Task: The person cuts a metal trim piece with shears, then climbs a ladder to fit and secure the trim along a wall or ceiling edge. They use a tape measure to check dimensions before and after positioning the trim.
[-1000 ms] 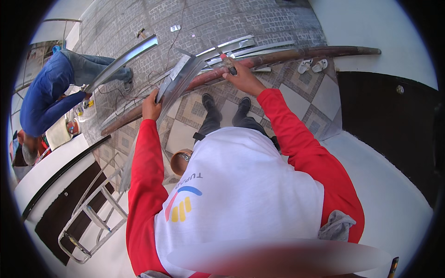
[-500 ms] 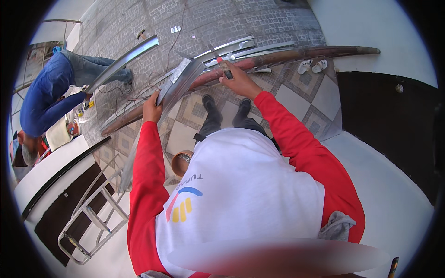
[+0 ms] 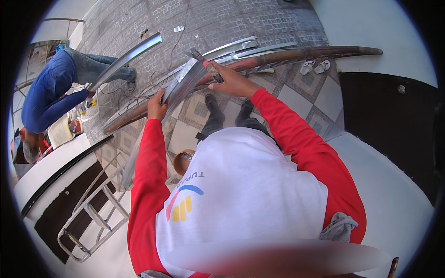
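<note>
Right hand (image 3: 229,82) gripping red-handled snips (image 3: 212,71); over the last second it's shifted left, so the snips' head is now at the far end of the metal profile (image 3: 181,83). Was well right of it. Can't tell if the blades are biting. Left hand (image 3: 157,109) unchanged, clamped on the profile's near edge. Profile slants across the reddish-brown pole (image 3: 278,59), same as before. Loose metal strips (image 3: 232,47) lie beyond the pole. Co-worker (image 3: 51,92) at left still bent over, holding another metal length (image 3: 124,60).
</note>
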A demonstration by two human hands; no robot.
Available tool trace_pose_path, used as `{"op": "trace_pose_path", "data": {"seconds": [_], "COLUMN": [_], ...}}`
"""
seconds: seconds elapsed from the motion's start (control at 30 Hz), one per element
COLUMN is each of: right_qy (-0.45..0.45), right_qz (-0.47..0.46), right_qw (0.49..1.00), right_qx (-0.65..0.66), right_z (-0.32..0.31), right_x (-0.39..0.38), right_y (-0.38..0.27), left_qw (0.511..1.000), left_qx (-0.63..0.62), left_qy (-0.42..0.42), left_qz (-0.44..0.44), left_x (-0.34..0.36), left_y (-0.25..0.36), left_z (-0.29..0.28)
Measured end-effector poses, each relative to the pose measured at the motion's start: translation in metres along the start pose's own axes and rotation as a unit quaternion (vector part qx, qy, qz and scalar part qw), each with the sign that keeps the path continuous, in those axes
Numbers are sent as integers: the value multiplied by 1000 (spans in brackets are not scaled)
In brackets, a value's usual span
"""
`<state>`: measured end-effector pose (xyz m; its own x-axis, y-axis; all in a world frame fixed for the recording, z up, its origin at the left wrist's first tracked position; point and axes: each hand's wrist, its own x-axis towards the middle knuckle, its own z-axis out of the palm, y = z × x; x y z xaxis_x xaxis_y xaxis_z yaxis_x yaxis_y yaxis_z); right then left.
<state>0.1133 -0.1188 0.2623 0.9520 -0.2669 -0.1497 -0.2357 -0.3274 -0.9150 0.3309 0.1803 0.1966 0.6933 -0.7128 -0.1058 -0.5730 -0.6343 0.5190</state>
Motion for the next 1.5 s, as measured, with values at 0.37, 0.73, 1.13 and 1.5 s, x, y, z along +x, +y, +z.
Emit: {"op": "trace_pose_path", "data": {"seconds": [0.37, 0.73, 1.13, 1.5], "right_qy": [31, 40, 57, 33], "right_qz": [-5, 28, -16, 10], "right_qw": [999, 999, 998, 999], "right_qx": [-42, -25, -32, -21], "right_z": [8, 31, 14, 13], "right_x": [-14, -16, -11, -9], "right_y": [0, 4, 13, 21], "left_qw": [1000, 1000, 998, 998], "left_qx": [6, -8, 46, 42], "left_qy": [-3, -13, -10, 10], "left_qz": [6, -12, -35, -41], "left_x": [1, -2, -16, -19], "left_y": [5, 5, 8, 21], "left_z": [-1, 1, 11, 8]}}
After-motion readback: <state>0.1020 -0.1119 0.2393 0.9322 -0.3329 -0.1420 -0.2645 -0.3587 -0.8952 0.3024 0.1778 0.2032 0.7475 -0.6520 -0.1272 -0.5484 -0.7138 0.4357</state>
